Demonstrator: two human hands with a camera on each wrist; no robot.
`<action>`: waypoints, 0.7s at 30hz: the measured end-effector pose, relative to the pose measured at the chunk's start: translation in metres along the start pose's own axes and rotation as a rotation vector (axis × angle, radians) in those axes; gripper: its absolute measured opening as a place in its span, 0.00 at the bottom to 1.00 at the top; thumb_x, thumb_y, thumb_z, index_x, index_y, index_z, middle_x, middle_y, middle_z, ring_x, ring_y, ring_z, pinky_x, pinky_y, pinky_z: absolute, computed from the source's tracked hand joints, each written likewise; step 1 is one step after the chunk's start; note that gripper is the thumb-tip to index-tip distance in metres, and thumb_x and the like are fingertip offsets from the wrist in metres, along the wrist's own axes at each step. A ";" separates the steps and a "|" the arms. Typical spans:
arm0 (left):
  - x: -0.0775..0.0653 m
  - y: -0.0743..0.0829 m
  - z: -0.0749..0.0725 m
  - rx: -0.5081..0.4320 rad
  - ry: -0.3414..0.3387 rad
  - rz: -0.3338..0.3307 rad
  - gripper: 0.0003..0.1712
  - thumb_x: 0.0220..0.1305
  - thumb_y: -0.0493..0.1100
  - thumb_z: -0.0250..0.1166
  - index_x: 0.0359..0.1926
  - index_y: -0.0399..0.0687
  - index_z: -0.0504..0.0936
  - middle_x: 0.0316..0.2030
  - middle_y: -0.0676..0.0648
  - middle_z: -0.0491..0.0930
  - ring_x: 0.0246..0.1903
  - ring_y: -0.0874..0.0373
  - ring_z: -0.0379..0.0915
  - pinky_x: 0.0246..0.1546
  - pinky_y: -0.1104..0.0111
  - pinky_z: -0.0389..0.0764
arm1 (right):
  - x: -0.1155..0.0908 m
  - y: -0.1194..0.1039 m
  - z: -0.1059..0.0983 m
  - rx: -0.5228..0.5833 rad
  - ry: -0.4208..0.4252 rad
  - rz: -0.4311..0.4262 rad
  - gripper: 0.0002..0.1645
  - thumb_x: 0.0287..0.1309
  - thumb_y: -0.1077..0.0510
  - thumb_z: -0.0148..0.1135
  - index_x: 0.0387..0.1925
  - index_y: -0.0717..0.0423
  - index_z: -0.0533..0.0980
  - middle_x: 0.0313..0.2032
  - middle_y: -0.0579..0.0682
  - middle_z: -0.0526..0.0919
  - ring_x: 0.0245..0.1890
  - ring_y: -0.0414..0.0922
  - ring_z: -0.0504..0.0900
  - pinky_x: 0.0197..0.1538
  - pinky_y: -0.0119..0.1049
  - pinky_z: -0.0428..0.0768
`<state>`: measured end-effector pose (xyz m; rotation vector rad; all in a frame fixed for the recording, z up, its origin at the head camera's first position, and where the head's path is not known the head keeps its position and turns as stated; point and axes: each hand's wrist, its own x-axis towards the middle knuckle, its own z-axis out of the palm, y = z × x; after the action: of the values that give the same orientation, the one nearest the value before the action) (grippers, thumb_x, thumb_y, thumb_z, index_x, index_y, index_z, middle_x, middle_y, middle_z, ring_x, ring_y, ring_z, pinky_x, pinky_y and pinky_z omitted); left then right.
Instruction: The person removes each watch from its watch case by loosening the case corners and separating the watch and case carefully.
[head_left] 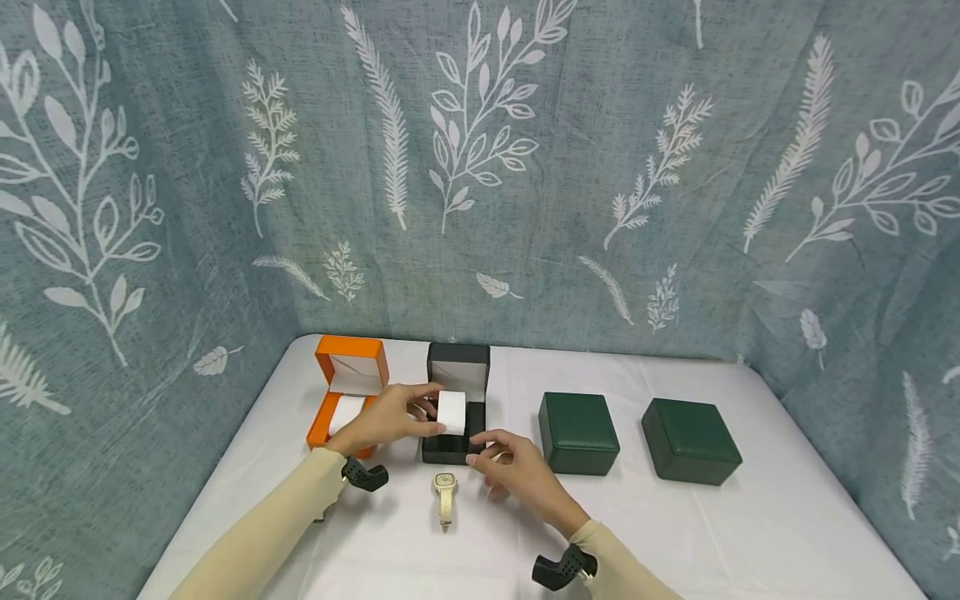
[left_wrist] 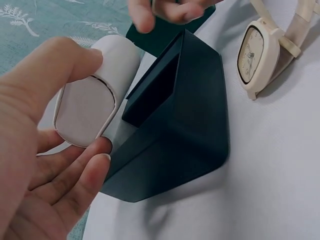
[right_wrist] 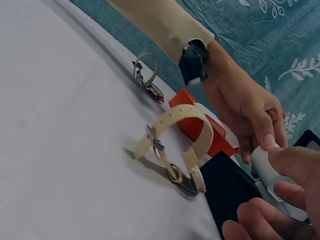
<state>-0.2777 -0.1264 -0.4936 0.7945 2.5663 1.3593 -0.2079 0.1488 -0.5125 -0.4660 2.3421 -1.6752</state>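
Observation:
My left hand point(head_left: 397, 414) pinches a white watch cushion point(head_left: 452, 413) by its end, thumb on top and fingers below. The cushion point(left_wrist: 112, 65) is held over an open black watch box point(head_left: 447, 457) whose lid stands up behind it. My right hand point(head_left: 517, 475) hovers at the box's front right corner, fingers loosely bent and holding nothing. A cream watch point(head_left: 446, 492) with a squarish dial lies in front of the box, and its strap point(right_wrist: 182, 112) stands curved in the right wrist view.
An open orange watch box point(head_left: 352, 346) with a white cushion stands left, partly behind my left arm. To the right are two closed green boxes, one nearer point(head_left: 579, 429) and one farther point(head_left: 692, 437). A second watch point(right_wrist: 152, 90) lies near the left sleeve.

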 end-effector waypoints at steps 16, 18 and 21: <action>-0.008 0.000 -0.006 0.019 0.018 -0.008 0.46 0.59 0.57 0.77 0.74 0.48 0.72 0.56 0.46 0.82 0.44 0.59 0.82 0.48 0.62 0.82 | 0.023 0.001 0.001 -0.083 0.142 -0.031 0.26 0.61 0.49 0.75 0.59 0.48 0.81 0.33 0.52 0.76 0.23 0.46 0.78 0.28 0.46 0.83; -0.009 -0.001 -0.007 0.013 0.014 -0.007 0.46 0.59 0.57 0.77 0.74 0.48 0.72 0.55 0.46 0.82 0.44 0.58 0.82 0.47 0.62 0.83 | 0.026 0.001 0.002 -0.093 0.130 -0.014 0.27 0.61 0.48 0.75 0.61 0.47 0.80 0.36 0.52 0.77 0.24 0.48 0.80 0.29 0.45 0.82; -0.010 -0.001 -0.009 0.009 0.012 -0.012 0.46 0.59 0.59 0.77 0.74 0.49 0.71 0.54 0.47 0.82 0.44 0.59 0.82 0.46 0.63 0.83 | 0.031 0.002 0.003 -0.114 0.112 0.012 0.31 0.61 0.46 0.74 0.64 0.45 0.78 0.40 0.53 0.78 0.26 0.49 0.81 0.29 0.44 0.82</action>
<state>-0.2728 -0.1382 -0.4908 0.7734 2.5836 1.3546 -0.2351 0.1348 -0.5150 -0.3869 2.5255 -1.6072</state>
